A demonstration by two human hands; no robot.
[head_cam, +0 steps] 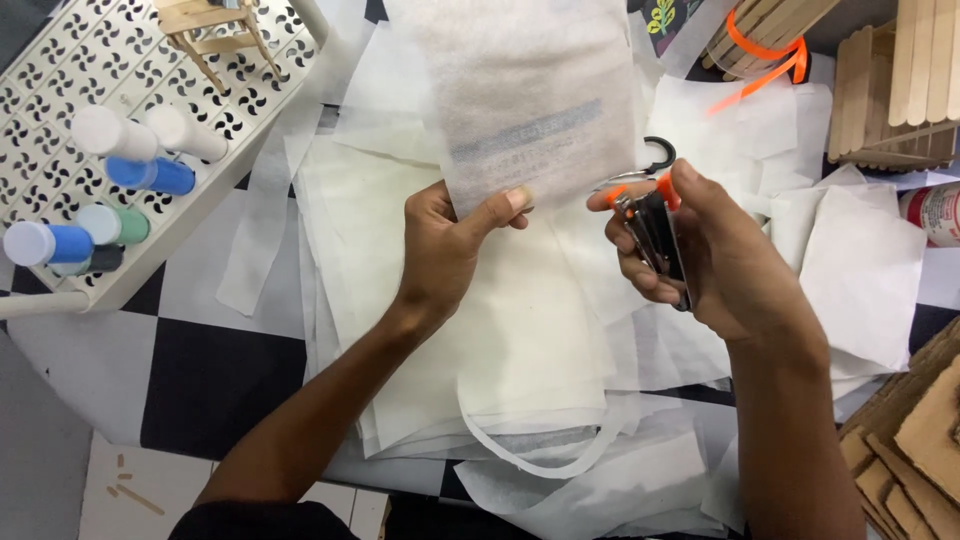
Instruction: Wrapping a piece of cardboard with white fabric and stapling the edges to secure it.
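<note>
white fabric sheet (530,110) held upright; black-orange stapler (655,232) tilted beside.

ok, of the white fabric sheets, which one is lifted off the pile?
The white translucent fabric sheet with a faint grey printed band, pinched at its lower edge by the left hand. The other sheets lie flat on the checkered table.

Scissors (655,158) mostly hidden behind fabric sheet (530,100); its printed lines perhaps too blurred.
</note>
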